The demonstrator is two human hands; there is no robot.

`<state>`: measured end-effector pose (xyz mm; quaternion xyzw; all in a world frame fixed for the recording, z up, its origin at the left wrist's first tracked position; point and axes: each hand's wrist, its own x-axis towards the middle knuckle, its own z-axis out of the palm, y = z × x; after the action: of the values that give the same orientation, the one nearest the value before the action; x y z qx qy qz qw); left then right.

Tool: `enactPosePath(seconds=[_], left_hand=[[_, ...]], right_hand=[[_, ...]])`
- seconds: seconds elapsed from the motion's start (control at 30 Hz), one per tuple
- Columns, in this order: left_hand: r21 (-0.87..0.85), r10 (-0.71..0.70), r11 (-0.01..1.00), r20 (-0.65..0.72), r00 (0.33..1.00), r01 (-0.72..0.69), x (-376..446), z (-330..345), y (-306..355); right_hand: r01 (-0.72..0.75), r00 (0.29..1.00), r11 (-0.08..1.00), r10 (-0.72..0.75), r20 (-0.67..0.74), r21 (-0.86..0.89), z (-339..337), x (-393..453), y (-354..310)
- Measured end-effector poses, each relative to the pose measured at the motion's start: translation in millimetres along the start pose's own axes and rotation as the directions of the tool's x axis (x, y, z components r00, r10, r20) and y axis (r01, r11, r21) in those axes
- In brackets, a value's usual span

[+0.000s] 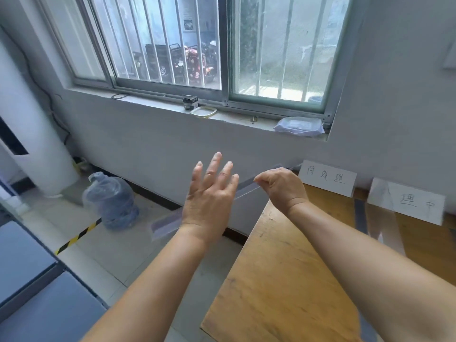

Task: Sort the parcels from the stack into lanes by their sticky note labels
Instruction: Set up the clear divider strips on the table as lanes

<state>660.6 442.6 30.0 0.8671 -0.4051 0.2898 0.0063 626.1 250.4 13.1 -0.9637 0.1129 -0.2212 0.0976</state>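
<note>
Head view: your left hand (209, 193) raised, fingers spread wide, holding nothing. Your right hand (281, 187) curled, fingertips pinching end of clear tape strip (243, 187) that runs behind left hand toward floor side. Table (283, 280) bare here; two paper lane signs (328, 177) stand at far edge against wall. No parcels or stack in view. Judged step: lane setup, sorting not begun. Next: lay tape flat on table, then turn to find stack.
</note>
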Motion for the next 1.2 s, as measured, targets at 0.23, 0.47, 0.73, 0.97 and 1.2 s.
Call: enactPosePath(seconds=[0.23,0.47,0.73,0.97,1.2], left_hand=[[-0.133,-0.174,0.977,-0.053,0.983,0.166,0.0,1.9,-11.4],[-0.632,-0.251,0.694,0.238,0.938,0.346,-8.1,38.8,4.9],[-0.727,-0.052,0.547,0.465,0.884,0.415,-14.5,63.8,42.5],[-0.704,0.057,0.525,0.590,0.805,0.478,-33.3,80.8,64.6],[-0.734,0.170,0.467,0.622,0.764,0.494,-47.9,76.2,89.8]], right_hand=[[-0.137,0.990,0.978,0.139,-0.001,0.158,7.2,3.7,-14.6],[-0.244,0.956,0.874,0.289,-0.048,0.420,6.0,-11.4,-17.7],[-0.530,0.818,0.692,0.570,0.081,0.490,19.4,-45.6,-3.0],[-0.698,0.696,0.597,0.696,0.176,0.395,31.3,-85.0,18.6],[-0.775,0.613,0.545,0.773,0.167,0.319,37.9,-105.3,28.0]])
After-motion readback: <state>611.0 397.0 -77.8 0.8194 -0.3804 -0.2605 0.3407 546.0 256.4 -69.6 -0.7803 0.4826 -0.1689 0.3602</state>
